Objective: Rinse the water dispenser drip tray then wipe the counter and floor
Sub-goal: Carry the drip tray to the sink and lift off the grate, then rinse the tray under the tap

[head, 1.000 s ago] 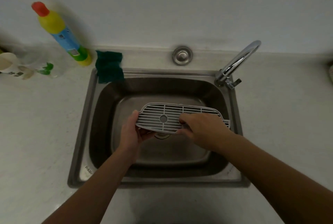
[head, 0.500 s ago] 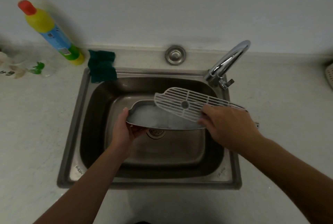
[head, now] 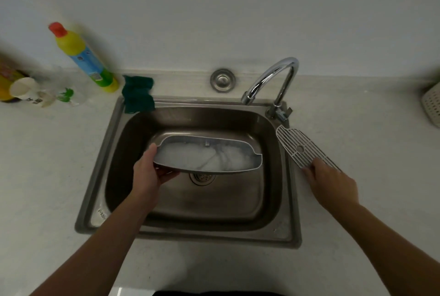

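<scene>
My left hand grips the left end of the grey drip tray, holding it over the steel sink; the tray has whitish water in it. Its slotted grille lies on the counter just right of the sink, below the tap. My right hand rests on the grille's near end, fingers over it. The chrome tap arches over the sink's back right corner with no water running.
A dark green cloth hangs over the sink's back left corner. A yellow and blue detergent bottle stands by the wall, with a paper cup and a clear plastic cup to its left. A white perforated basket sits far right.
My right hand lifted the grille off the tray and carried it right, down onto the counter beside the sink. The left hand keeps holding the tray over the sink.
</scene>
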`<state>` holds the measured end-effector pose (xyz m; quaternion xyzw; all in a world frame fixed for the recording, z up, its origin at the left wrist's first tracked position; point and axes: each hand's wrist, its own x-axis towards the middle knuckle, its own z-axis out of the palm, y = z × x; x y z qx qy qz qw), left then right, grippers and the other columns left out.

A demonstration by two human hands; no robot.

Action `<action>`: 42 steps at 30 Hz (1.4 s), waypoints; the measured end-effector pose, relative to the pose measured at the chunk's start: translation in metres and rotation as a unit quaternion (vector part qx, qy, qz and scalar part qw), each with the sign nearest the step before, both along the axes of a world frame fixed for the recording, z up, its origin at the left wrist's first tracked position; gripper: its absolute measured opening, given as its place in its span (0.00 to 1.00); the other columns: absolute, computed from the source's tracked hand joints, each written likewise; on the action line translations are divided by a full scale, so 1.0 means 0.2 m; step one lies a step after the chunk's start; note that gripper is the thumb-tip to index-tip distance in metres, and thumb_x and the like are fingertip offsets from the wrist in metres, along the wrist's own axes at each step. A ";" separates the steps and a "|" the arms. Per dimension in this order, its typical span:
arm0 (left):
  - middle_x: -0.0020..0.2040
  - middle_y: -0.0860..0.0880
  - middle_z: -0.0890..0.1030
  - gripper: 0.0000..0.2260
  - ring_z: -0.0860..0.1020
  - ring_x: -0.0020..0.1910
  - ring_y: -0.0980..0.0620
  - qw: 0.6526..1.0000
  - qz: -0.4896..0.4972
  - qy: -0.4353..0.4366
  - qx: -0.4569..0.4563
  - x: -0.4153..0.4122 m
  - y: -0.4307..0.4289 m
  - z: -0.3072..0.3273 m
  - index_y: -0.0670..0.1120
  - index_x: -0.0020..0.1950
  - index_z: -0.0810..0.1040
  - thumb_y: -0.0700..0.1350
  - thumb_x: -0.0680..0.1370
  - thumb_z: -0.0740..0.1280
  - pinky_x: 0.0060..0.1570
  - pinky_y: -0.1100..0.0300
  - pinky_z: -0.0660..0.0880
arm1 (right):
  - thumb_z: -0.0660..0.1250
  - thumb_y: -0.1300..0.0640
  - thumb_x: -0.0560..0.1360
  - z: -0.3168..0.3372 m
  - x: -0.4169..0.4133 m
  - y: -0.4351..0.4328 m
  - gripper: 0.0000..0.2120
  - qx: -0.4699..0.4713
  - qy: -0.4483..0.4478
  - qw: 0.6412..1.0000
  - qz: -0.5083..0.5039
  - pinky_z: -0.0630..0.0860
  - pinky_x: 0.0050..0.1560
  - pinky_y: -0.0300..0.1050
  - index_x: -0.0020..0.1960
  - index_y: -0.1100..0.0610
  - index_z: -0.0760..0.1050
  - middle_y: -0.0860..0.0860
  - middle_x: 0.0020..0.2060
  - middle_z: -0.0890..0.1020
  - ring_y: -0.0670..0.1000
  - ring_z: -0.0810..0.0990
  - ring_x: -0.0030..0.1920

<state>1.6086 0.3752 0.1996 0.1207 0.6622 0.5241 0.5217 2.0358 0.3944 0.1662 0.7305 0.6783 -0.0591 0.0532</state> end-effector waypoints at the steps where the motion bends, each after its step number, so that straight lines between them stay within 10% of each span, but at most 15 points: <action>1: 0.58 0.41 0.80 0.18 0.82 0.57 0.41 1.000 -0.009 0.020 0.007 0.00 0.00 0.01 0.49 0.60 0.80 0.60 0.78 0.66 0.42 0.53 0.84 | 0.57 0.37 0.80 -0.01 0.01 0.00 0.14 0.001 0.007 1.000 -0.005 0.59 0.21 0.36 0.42 0.44 0.59 0.41 0.26 0.69 0.40 0.69 0.22; 12: 0.48 0.50 0.81 0.09 0.83 0.49 0.53 0.923 -0.167 0.329 0.114 0.11 0.08 0.21 0.53 0.49 0.77 0.58 0.79 0.67 0.41 0.56 0.84 | 0.61 0.42 0.81 0.09 -0.05 0.03 0.10 0.026 0.092 0.995 -0.026 0.66 0.24 0.37 0.52 0.45 0.62 0.40 0.32 0.72 0.41 0.73 0.26; 16: 0.39 0.55 0.80 0.15 0.80 0.34 0.58 0.828 -0.249 0.484 0.136 0.16 0.13 0.30 0.54 0.49 0.74 0.65 0.75 0.65 0.33 0.65 0.76 | 0.60 0.44 0.82 0.16 -0.14 0.11 0.07 0.021 0.130 0.991 -0.004 0.66 0.28 0.38 0.52 0.46 0.66 0.41 0.32 0.74 0.42 0.74 0.28; 23: 0.50 0.50 0.85 0.27 0.77 0.39 0.58 0.603 -0.390 0.660 0.221 0.18 0.17 0.32 0.52 0.62 0.71 0.69 0.72 0.65 0.38 0.62 0.75 | 0.60 0.42 0.80 0.22 -0.24 0.38 0.10 0.043 0.142 0.989 -0.008 0.83 0.37 0.52 0.53 0.49 0.67 0.49 0.33 0.79 0.53 0.80 0.31; 25: 0.50 0.54 0.83 0.24 0.79 0.41 0.59 0.658 -0.363 0.629 0.200 0.14 0.16 0.30 0.53 0.62 0.72 0.67 0.73 0.67 0.40 0.63 0.76 | 0.60 0.41 0.80 0.24 -0.26 0.49 0.13 0.035 0.141 0.989 -0.028 0.83 0.43 0.58 0.56 0.49 0.66 0.52 0.37 0.81 0.58 0.82 0.36; 27: 0.44 0.58 0.81 0.17 0.80 0.38 0.61 0.787 -0.270 0.532 0.159 0.09 0.15 0.27 0.56 0.55 0.74 0.65 0.75 0.66 0.37 0.67 0.77 | 0.60 0.40 0.80 0.24 -0.28 0.59 0.15 0.011 0.124 0.991 -0.041 0.81 0.48 0.60 0.59 0.50 0.67 0.55 0.41 0.81 0.61 0.82 0.41; 31: 0.51 0.49 0.82 0.17 0.84 0.52 0.50 0.974 -0.070 0.206 0.065 -0.02 0.14 0.18 0.53 0.54 0.79 0.64 0.75 0.66 0.42 0.56 0.84 | 0.58 0.41 0.81 0.23 -0.30 0.73 0.14 -0.002 0.102 0.994 -0.042 0.80 0.48 0.59 0.51 0.52 0.70 0.56 0.41 0.80 0.61 0.80 0.41; 36: 0.59 0.40 0.83 0.18 0.86 0.54 0.43 0.998 0.033 -0.043 -0.034 -0.04 0.16 0.07 0.51 0.61 0.78 0.61 0.80 0.65 0.41 0.53 0.84 | 0.59 0.47 0.83 0.20 -0.27 0.81 0.13 0.022 0.062 0.998 0.003 0.72 0.35 0.46 0.41 0.50 0.68 0.52 0.32 0.76 0.53 0.76 0.31; 42: 0.59 0.39 0.83 0.17 0.87 0.50 0.44 0.992 0.027 -0.115 -0.039 0.04 0.24 0.03 0.50 0.63 0.77 0.59 0.82 0.64 0.41 0.52 0.84 | 0.55 0.46 0.85 0.16 -0.34 0.73 0.13 0.036 -0.021 0.996 0.075 0.71 0.31 0.43 0.63 0.48 0.73 0.46 0.29 0.70 0.54 0.77 0.29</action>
